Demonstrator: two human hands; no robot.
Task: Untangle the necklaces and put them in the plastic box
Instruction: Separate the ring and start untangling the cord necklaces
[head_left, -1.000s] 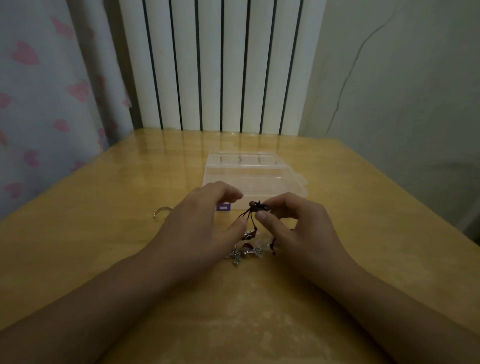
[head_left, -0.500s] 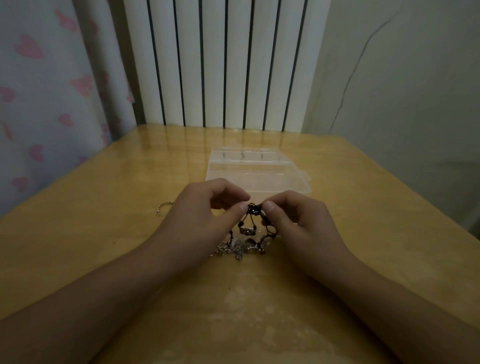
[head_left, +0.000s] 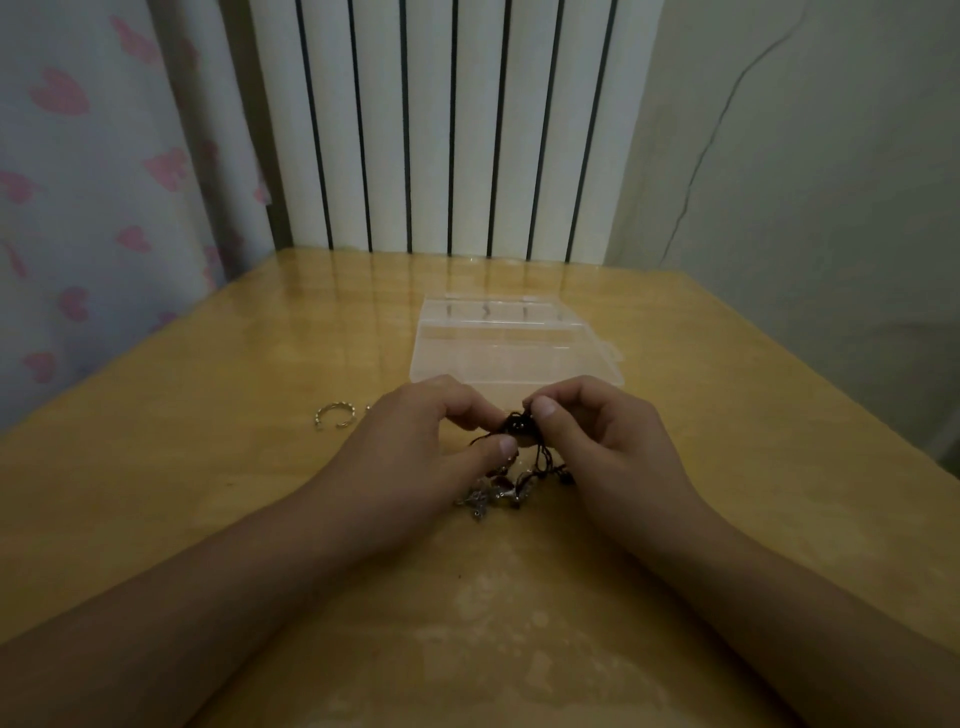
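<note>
A: Where's the knot (head_left: 519, 426) lying from your fingers?

B: Right between them. You're pinching its cords with both hands, left (head_left: 415, 447) and right (head_left: 597, 441) equally near, and the charms (head_left: 491, 493) are trailing toward you onto the table (head_left: 208, 493).

A: And the box (head_left: 514, 353)?

B: It's sitting open just beyond your knuckles, with a ring (head_left: 335, 415) lying far left and a radiator (head_left: 441, 130) standing behind.

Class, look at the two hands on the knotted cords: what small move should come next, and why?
Probably ease the two pinches gently apart to loosen the knot. Both the left hand and right hand pinch the tangled necklaces, whose pendants lie bunched on the table; the plastic box waits behind.
</note>
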